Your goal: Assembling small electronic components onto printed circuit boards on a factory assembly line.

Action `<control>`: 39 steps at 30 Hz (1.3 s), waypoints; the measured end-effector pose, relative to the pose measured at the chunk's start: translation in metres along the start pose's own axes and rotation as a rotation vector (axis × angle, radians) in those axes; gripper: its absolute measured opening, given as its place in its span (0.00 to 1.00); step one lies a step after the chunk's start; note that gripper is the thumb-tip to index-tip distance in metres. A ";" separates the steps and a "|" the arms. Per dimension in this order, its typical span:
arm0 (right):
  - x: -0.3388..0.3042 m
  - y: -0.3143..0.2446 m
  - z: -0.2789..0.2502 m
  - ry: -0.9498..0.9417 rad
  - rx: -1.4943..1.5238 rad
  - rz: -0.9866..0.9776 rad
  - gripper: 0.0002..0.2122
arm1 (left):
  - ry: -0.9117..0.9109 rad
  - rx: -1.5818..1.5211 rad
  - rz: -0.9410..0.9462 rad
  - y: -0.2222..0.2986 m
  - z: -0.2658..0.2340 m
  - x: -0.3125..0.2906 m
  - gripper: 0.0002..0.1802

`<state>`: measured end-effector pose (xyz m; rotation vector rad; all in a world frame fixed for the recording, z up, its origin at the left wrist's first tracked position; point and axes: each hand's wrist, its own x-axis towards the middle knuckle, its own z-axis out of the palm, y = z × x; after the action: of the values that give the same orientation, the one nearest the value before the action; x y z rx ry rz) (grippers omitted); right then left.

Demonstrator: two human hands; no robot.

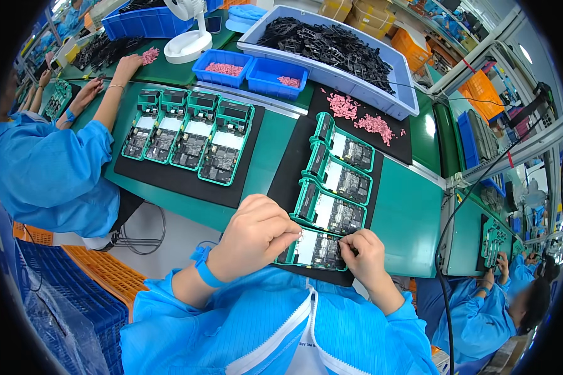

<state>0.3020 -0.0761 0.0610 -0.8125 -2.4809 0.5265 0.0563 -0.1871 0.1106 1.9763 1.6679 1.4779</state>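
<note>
Nearest me on a black mat lies a green-framed device with a bare circuit board (pixel 324 251) and a white area on its left. My left hand (pixel 256 234), a blue strap round its wrist, is closed in a pinch over that device's left side. Whatever its fingertips hold is too small to make out. My right hand (pixel 364 253) has its thumb and fingers closed at the right edge of the same board; what is between them is hidden. Beyond it, several similar green-framed devices (pixel 339 212) stand in a column, their hinged black-and-green parts raised on the left.
Pink small pieces (pixel 344 106) lie in piles past the column. Blue bins (pixel 275 78) with pink pieces and a large tub (pixel 400 69) of black parts stand behind. More green-framed devices (pixel 222 153) lie left, near a co-worker (pixel 56 169). A black cable (pixel 445 250) hangs at right.
</note>
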 end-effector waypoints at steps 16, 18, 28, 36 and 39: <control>0.008 0.001 -0.012 -0.142 -0.054 -0.061 0.06 | -0.022 0.005 -0.033 0.000 0.002 0.000 0.07; 0.007 0.001 -0.010 -0.122 -0.068 -0.091 0.06 | -0.021 0.009 -0.035 0.001 0.001 -0.001 0.07; 0.016 -0.005 -0.012 -0.146 -0.266 -0.257 0.07 | -0.010 0.045 -0.010 0.009 -0.008 0.000 0.07; 0.010 -0.004 -0.019 -0.198 -0.315 -0.410 0.10 | 0.018 0.097 0.055 0.026 -0.030 0.004 0.08; 0.010 -0.006 -0.024 -0.249 -0.336 -0.403 0.12 | 0.001 0.127 0.082 0.037 -0.052 0.013 0.09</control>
<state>0.3053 -0.0694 0.0869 -0.3535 -2.9094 0.0692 0.0404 -0.2129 0.1682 2.1337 1.7416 1.4327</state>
